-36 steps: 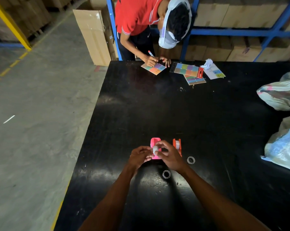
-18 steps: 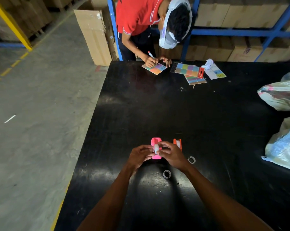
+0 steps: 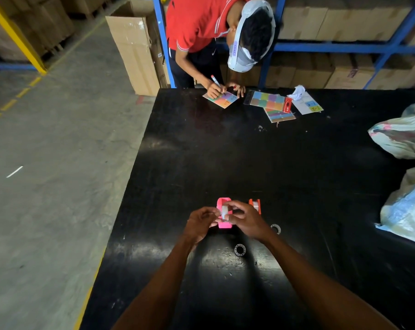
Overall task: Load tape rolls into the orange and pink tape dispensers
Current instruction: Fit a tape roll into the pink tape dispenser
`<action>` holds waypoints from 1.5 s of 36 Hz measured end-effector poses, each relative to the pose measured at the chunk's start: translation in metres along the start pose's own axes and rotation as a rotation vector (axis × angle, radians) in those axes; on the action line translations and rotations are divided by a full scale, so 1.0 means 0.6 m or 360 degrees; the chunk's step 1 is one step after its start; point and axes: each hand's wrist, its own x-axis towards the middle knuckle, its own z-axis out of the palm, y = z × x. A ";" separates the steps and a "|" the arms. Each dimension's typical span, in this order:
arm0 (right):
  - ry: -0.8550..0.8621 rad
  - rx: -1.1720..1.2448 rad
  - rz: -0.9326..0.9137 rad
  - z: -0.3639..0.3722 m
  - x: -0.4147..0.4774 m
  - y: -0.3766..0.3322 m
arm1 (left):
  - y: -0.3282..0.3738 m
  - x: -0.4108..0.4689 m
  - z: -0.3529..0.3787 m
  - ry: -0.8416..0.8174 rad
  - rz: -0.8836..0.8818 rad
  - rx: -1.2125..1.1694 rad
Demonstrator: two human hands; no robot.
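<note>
A pink tape dispenser [image 3: 223, 202] stands on the black table [image 3: 261, 163] just in front of me. Both hands meet over it on a small whitish tape roll [image 3: 225, 212]. My left hand [image 3: 200, 222] pinches the roll from the left, my right hand [image 3: 245, 220] grips it from the right and above. The dispenser's near half is hidden by my fingers. Right beside it stands the orange tape dispenser [image 3: 255, 204], with a pale roll visible inside. Two small rings lie on the table, a dark ring [image 3: 240, 249] and a grey ring [image 3: 275, 228].
Across the table a person in a red shirt [image 3: 197, 20] writes on a coloured card [image 3: 220, 100]; more coloured sheets [image 3: 270, 103] lie nearby. Plastic sacks [image 3: 406, 203] crowd the right edge. The table's left edge drops to a concrete floor [image 3: 58, 163].
My hands stay together on the roll over the pink dispenser, with only small finger shifts. The person opposite keeps writing.
</note>
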 end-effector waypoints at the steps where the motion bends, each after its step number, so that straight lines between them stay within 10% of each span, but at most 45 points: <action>1: -0.0010 -0.0014 0.0001 -0.001 0.000 0.000 | 0.001 0.001 0.000 -0.0006 0.0015 0.0042; 45: -0.0114 -0.0430 0.0106 -0.022 0.023 0.016 | -0.009 0.029 -0.008 -0.0044 0.0001 0.0449; 54: 0.0013 -0.1193 0.0003 -0.022 0.056 0.023 | -0.004 0.062 0.004 0.0181 0.0200 0.0712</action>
